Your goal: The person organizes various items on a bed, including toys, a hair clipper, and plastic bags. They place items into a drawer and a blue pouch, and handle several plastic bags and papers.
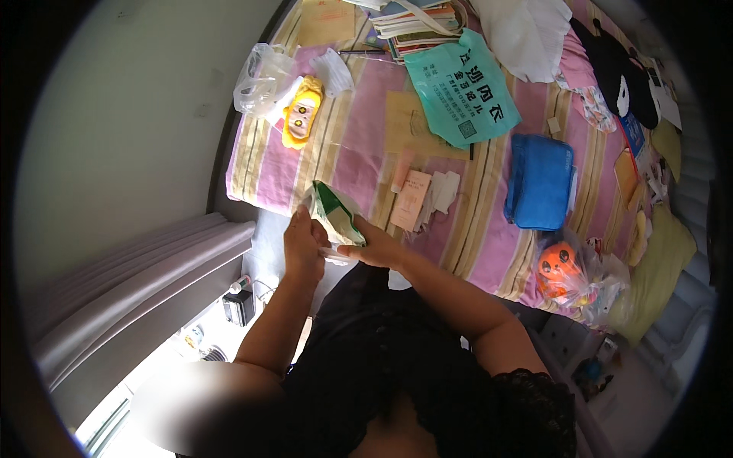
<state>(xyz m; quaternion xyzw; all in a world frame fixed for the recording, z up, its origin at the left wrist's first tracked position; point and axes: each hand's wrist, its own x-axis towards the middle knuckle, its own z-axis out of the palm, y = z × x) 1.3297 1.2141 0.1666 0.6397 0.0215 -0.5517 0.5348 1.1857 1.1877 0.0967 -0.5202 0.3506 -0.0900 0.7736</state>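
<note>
A soft green-and-white packet is held up in front of my body, near the bed's front edge. My left hand grips its left side, fingers closed and thumb up. From the right, my right hand pinches its lower right side. Some thin whitish material hangs between the hands under the packet; I cannot make out what it is. The packet's contents are hidden. Beyond it on the bed lie a pink booklet and several white paper slips.
The striped bed carries a yellow plush case, a clear plastic bag, a teal printed bag, stacked books and a blue zip pouch. An orange toy in clear plastic lies at the bed's near right edge.
</note>
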